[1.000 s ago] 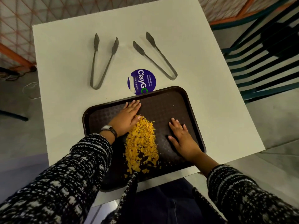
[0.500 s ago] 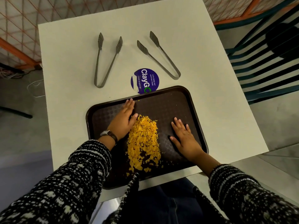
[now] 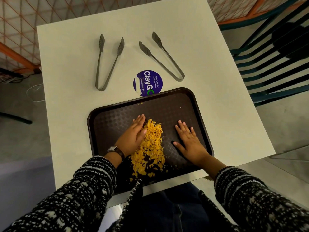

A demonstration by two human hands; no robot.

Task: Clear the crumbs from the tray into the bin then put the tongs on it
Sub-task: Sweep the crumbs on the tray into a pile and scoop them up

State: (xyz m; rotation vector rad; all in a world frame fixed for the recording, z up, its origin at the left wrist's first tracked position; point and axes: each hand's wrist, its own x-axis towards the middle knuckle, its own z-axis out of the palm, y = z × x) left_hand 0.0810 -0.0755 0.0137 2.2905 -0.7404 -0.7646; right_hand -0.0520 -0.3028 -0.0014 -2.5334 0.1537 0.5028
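We reach both arms forward and down, sleeves of black-and-white knit covering them to the wrists. Our left hand lies on its outer edge, fingers straight and pressed together, palm turned toward the right, a dark-strapped watch on its wrist. Our right hand lies flat, palm down, fingers spread a little and thumb held out to the left. The two hands are apart, neither one gripping anything

Bare table is lying open right of the tray; 2 tongs are blocking its far side.
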